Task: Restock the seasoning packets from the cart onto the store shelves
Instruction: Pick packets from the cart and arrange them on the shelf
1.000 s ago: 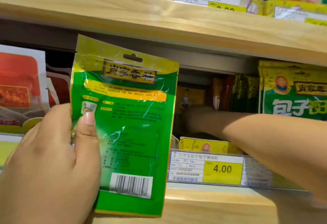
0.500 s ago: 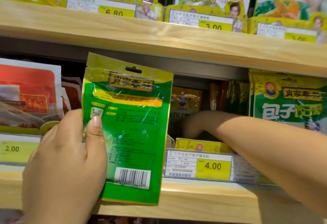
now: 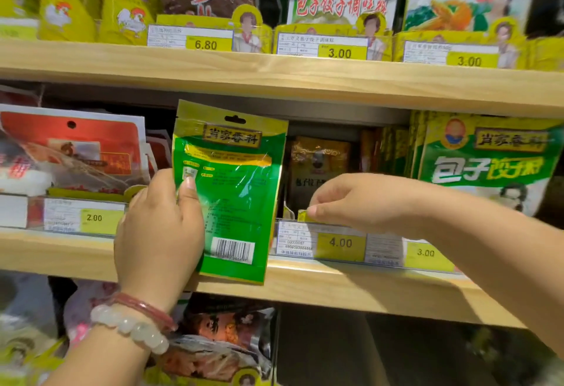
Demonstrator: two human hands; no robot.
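Withdrawn from the shelf's depths, the right hand (image 3: 351, 199) now pinches a yellow tab (image 3: 303, 215) at the middle shelf (image 3: 335, 288) front edge, while the left hand (image 3: 158, 227) grasps the green seasoning packet (image 3: 232, 190), seemingly ready to slot in

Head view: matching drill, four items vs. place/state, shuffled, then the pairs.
Items:
1. green packet
2. right hand
3. 6.80 price tag
4. 2.00 price tag

Place/state:
A. edge of the upper shelf
B. held upright, barcode side facing the camera, gripped by the left hand
C. middle shelf edge, left of the held packet
D. pinching a small yellow tab above the 4.00 price tag

Pairs: 1-B, 2-D, 3-A, 4-C
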